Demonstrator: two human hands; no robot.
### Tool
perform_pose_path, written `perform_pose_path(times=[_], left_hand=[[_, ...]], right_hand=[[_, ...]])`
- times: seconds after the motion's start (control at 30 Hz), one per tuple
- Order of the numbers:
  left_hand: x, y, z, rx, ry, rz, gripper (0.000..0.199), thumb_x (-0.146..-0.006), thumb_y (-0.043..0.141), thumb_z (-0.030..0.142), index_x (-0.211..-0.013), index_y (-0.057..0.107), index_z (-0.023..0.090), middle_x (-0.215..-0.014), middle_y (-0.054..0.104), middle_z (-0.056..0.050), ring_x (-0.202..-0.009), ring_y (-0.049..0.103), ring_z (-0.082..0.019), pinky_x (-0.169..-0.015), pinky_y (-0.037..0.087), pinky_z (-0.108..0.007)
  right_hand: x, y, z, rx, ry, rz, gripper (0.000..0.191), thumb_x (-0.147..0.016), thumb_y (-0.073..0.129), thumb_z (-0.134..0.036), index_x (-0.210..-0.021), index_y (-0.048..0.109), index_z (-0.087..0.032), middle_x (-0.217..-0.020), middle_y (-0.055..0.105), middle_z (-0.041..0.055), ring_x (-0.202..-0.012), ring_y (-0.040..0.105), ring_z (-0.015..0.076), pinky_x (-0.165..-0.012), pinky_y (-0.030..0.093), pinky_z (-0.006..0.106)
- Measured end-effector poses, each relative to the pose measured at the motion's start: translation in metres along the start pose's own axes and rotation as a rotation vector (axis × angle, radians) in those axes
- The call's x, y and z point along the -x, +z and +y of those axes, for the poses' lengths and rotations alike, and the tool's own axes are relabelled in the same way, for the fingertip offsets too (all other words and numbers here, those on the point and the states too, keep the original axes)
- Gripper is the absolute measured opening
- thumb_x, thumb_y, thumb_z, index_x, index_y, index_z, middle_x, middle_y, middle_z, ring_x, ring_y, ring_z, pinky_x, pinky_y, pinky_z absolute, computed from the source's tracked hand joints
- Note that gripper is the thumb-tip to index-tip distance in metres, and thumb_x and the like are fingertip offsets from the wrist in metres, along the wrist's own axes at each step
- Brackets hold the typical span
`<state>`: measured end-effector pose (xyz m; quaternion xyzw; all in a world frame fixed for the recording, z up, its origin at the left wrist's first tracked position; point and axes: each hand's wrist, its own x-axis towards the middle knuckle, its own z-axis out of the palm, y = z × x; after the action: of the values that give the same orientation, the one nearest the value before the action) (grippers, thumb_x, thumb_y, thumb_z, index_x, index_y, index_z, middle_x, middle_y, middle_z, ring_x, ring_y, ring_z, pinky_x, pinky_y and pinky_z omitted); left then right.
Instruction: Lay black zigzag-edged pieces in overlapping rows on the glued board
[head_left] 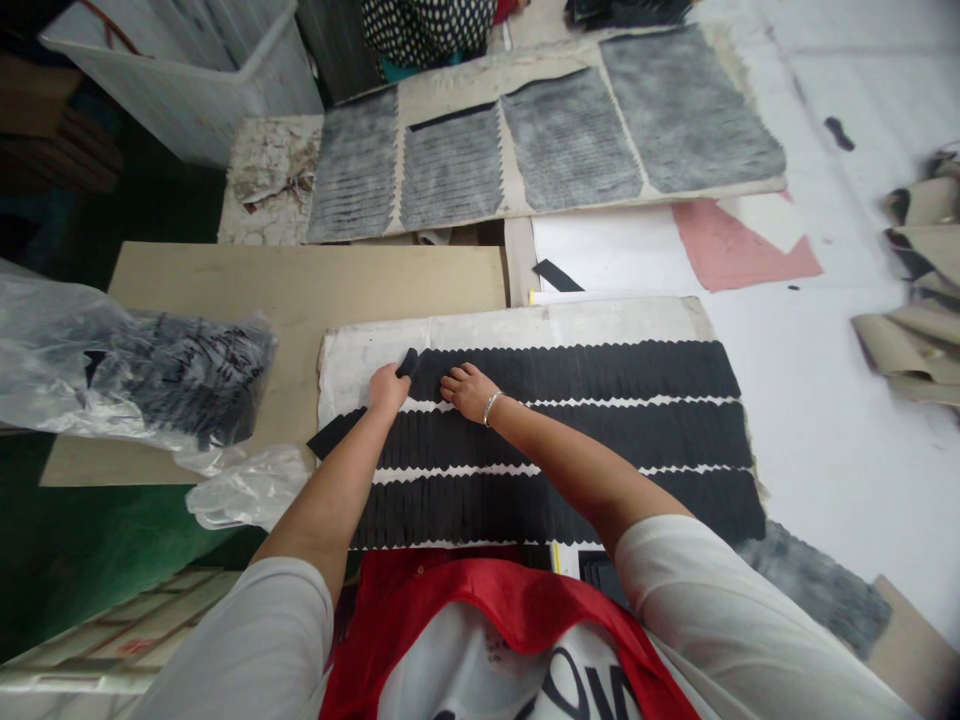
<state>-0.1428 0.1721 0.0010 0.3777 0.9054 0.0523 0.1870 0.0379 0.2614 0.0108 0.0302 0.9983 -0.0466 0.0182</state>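
My left hand [385, 390] is closed on a small black strip [407, 363] at the left end of the top row. My right hand [468, 391], with a bracelet at the wrist, lies with fingers stretched on the top row of overlapping black strips [600, 372]. Below it run a middle row [645, 436] and a bottom row [465, 510] of similar strips, partly hidden by my forearms. All three rows lie on a pale board [360, 345]. A loose black piece [334, 433] sticks out at the board's left edge, beside my left forearm.
A clear plastic bag [202, 370] of dark pieces lies at left on a tan board [315, 275]. Behind, another board [517, 195] carries greyish strip panels. A white bin [202, 90] stands back left; a person in dotted clothing [431, 30] is across. Pink sheet [739, 245] lies right.
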Motion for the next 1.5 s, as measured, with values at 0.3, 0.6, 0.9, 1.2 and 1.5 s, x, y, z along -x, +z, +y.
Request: perform_pose_path(times=[0.3, 0.6, 0.9, 1.2, 1.5], left_hand=[[0.000, 0.004, 0.009, 0.101, -0.028, -0.030, 0.027, -0.074, 0.053, 0.023, -0.097, 0.066, 0.019, -0.101, 0.068, -0.010, -0.101, 0.061, -0.024, -0.085, 0.044, -0.030], [0.001, 0.009, 0.014, 0.134, -0.074, -0.027, 0.027, -0.074, 0.053, 0.023, -0.098, 0.064, 0.019, -0.104, 0.068, -0.009, -0.101, 0.061, -0.022, -0.084, 0.043, -0.030], [-0.002, 0.007, 0.009, 0.081, -0.042, -0.006, 0.020, -0.074, 0.053, 0.021, -0.092, 0.063, 0.020, -0.099, 0.068, -0.007, -0.098, 0.061, -0.021, -0.082, 0.043, -0.027], [-0.005, 0.006, 0.003, 0.066, -0.023, -0.002, 0.020, -0.074, 0.053, 0.020, -0.091, 0.063, 0.020, -0.096, 0.068, -0.007, -0.097, 0.061, -0.021, -0.082, 0.043, -0.028], [-0.005, 0.006, 0.002, 0.084, -0.022, 0.000, 0.021, -0.073, 0.053, 0.019, -0.091, 0.064, 0.020, -0.096, 0.068, -0.006, -0.096, 0.061, -0.021, -0.081, 0.043, -0.028]], right_hand=[[-0.003, -0.002, -0.001, -0.002, 0.007, -0.030, 0.024, -0.091, 0.040, -0.019, -0.096, 0.063, -0.016, -0.108, 0.061, 0.0104, -0.099, 0.045, 0.0240, -0.090, 0.028, 0.042], [-0.004, -0.001, -0.002, 0.005, 0.021, -0.031, 0.024, -0.090, 0.040, -0.020, -0.095, 0.063, -0.016, -0.106, 0.061, 0.0099, -0.097, 0.045, 0.0239, -0.089, 0.029, 0.042], [-0.003, 0.002, -0.002, 0.015, 0.020, -0.013, 0.024, -0.091, 0.040, -0.021, -0.095, 0.063, -0.016, -0.108, 0.061, 0.0094, -0.095, 0.045, 0.0242, -0.088, 0.029, 0.042], [-0.003, -0.002, -0.002, 0.010, 0.026, -0.024, 0.025, -0.091, 0.038, -0.021, -0.092, 0.062, -0.016, -0.106, 0.061, 0.0094, -0.096, 0.045, 0.0245, -0.088, 0.028, 0.042], [-0.005, 0.000, -0.002, 0.010, 0.024, -0.017, 0.027, -0.092, 0.037, -0.018, -0.103, 0.061, -0.015, -0.104, 0.061, 0.0092, -0.095, 0.045, 0.0243, -0.088, 0.028, 0.041]])
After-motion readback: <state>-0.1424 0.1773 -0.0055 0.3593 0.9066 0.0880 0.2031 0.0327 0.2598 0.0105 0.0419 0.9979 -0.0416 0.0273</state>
